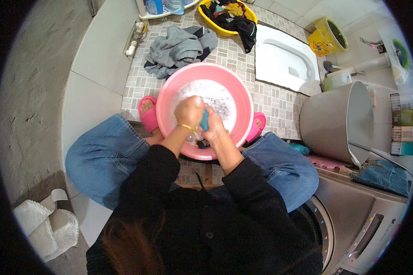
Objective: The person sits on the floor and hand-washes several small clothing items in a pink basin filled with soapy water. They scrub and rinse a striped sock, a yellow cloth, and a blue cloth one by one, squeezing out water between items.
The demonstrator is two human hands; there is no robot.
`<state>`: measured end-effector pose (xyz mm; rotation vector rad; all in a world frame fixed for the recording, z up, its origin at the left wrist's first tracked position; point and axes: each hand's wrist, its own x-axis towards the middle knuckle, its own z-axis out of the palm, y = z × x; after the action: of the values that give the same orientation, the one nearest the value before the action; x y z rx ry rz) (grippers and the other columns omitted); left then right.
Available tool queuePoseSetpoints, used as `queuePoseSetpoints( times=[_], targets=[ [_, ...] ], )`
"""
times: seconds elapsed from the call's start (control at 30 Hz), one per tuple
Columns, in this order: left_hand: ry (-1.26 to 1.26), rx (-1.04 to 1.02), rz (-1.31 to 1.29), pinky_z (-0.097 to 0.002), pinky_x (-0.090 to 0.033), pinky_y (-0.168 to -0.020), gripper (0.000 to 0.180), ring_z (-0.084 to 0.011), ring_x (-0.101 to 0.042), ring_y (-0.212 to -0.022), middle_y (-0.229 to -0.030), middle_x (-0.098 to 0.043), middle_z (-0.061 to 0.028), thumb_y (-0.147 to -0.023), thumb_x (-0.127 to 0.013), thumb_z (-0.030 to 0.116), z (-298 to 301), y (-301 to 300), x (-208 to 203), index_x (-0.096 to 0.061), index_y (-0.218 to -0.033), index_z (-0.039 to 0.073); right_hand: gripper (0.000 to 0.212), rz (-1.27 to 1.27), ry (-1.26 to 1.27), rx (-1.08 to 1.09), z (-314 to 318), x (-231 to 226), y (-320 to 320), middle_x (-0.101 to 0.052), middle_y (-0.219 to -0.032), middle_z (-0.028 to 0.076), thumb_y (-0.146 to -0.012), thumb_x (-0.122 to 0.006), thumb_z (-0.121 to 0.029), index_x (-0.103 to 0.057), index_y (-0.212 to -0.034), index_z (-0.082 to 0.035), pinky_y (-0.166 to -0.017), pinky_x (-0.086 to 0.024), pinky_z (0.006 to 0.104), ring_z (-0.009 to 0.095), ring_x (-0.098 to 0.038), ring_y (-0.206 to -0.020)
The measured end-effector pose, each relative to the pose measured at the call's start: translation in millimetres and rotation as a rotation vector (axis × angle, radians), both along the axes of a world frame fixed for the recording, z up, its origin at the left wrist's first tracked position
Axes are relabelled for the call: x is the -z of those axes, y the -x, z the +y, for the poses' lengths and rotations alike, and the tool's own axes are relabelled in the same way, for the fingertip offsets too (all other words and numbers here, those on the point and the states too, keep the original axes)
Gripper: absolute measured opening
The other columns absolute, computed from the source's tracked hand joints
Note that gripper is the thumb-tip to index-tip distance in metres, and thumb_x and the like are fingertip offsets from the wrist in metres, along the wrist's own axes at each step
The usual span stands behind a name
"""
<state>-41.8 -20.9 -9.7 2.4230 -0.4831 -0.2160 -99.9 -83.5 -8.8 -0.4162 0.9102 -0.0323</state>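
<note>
A pink basin (251, 103) of sudsy water (213, 87) stands between my feet. Over the suds my left hand (189, 111) is closed in a fist, a little blurred, with a yellow band at its wrist. What it grips, if anything, is hidden. Right beside it, my right hand (215, 125) is closed round a small blue thing (204, 120); its kind I cannot make out, and it lies between the two hands. Near my right wrist, a dark bit of cloth (203, 144) shows at the basin's near side.
Grey clothes (176, 48) lie heaped on the tiles beyond the basin. Farther off is a yellow tub (220, 30) of clothes. A white squat toilet (284, 59), yellow bucket (327, 37) and large grey bin (328, 117) stand at right, a washing machine (358, 211) at lower right.
</note>
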Motion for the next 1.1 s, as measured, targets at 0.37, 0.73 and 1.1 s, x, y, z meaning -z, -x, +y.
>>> queuePoseSetpoints(
  times=[0.37,0.73,1.1],
  targets=[
    [1.36,0.307,1.669,-0.0334,-0.054,-0.065,0.036,-0.0152,-0.062,-0.07,-0.086,-0.062,-0.0053,-0.085,-0.056,0.04,30.1,-36.7,28.5,-0.057,-0.1,0.007,0.038,-0.576,0.136,0.063,-55.4,-28.5,11.7,-0.05,-0.115,0.012,-0.082,-0.049,-0.009,-0.043,-0.119,-0.004,-0.084,-0.046,0.0408,0.027,-0.051,-0.102],
    [0.842,0.416,1.28,-0.0244,-0.044,-0.073,0.025,-0.0107,-0.056,-0.081,-0.085,-0.058,-0.0026,-0.088,-0.055,0.025,24.0,-23.6,2.7,-0.056,-0.096,0.001,0.032,-0.676,0.235,0.147,-60.7,-26.1,8.2,-0.054,-0.112,0.015,-0.081,-0.047,-0.007,-0.048,-0.112,0.001,-0.092,-0.042,0.0367,0.025,-0.053,-0.102],
    [0.853,0.245,0.907,-0.0204,-0.042,-0.063,0.019,-0.0046,-0.053,-0.07,-0.079,-0.058,0.0015,-0.083,-0.061,0.014,4.0,-16.4,-26.5,-0.058,-0.095,0.0,0.021,-0.44,0.371,0.076,-66.3,-20.0,10.2,-0.058,-0.1,0.01,-0.083,-0.047,-0.009,-0.053,-0.103,-0.002,-0.079,-0.044,0.0311,0.019,-0.055,-0.09]
  ],
)
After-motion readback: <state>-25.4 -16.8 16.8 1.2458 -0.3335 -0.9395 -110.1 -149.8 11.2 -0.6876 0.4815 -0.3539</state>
